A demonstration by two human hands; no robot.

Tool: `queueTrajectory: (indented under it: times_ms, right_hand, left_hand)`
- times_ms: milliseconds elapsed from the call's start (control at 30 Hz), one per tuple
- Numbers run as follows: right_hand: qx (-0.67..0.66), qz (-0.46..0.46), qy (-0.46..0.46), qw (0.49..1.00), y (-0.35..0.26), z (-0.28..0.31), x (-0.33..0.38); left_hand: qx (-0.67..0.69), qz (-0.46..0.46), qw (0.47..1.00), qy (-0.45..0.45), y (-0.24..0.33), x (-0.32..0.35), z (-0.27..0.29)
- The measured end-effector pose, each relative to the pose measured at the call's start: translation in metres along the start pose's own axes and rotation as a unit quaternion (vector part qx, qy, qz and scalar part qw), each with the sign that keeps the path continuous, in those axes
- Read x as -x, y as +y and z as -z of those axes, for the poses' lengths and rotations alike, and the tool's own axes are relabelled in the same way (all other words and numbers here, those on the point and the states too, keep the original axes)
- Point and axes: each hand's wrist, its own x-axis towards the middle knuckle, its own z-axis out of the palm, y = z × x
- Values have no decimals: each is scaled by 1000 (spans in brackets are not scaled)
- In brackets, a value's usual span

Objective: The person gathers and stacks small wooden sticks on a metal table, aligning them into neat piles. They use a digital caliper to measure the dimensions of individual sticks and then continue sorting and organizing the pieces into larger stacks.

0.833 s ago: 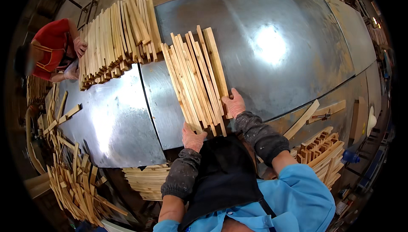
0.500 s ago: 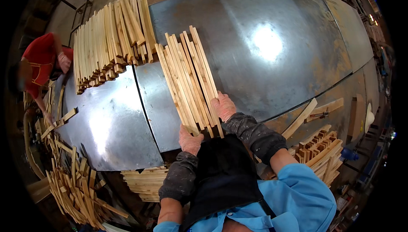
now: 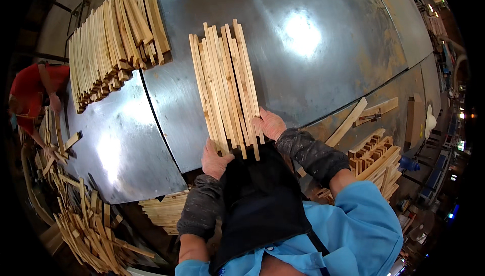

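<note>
A bundle of pale wooden strips (image 3: 223,86) lies on the grey metal table (image 3: 333,74) in front of me, its near ends uneven and overhanging the table edge. My left hand (image 3: 216,158), in a thin light glove, grips the bundle's near left corner. On the opposite side my right hand (image 3: 270,124), gloved alike, presses against the strips near their close end. Both hands are closed about the bundle from its two sides; the fingers beneath are partly hidden.
At the far left stands a large row of stacked wooden strips (image 3: 108,43). A co-worker in red (image 3: 35,94) handles wood beside a loose heap of strips (image 3: 91,230). To my right are a stack of notched wooden pieces (image 3: 376,162) and two loose boards (image 3: 348,122).
The bundle has turned a little, so its strips point straighter away from me. Both hands stay on it. At the left, the co-worker has bent lower with a hand farther down.
</note>
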Motion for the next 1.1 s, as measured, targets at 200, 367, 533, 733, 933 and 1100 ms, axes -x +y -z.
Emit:
queueTrajectory:
  times_ms: [200,367,533,733,933,1100]
  right_hand:
    - [-4,-30,33,999,-9,18,-27]
    - [-53,-65,33,996,-16,43,-64]
    - [-80,-73,33,994,-20,41,-77]
    - [-83,-57,47,994,-30,54,-96]
    - [-27,-122,-2,992,-66,54,-116]
    - [-46,-121,-11,992,-80,58,-116]
  left_hand:
    - [-9,-72,997,6,-44,-55,48]
    - [-42,-69,996,39,8,-97,70]
    - [-104,3,994,19,44,-124,58]
    - [-65,18,997,-27,60,-145,67]
    - [-32,10,994,-101,64,-171,70]
    - [-153,28,986,-53,52,-177,56]
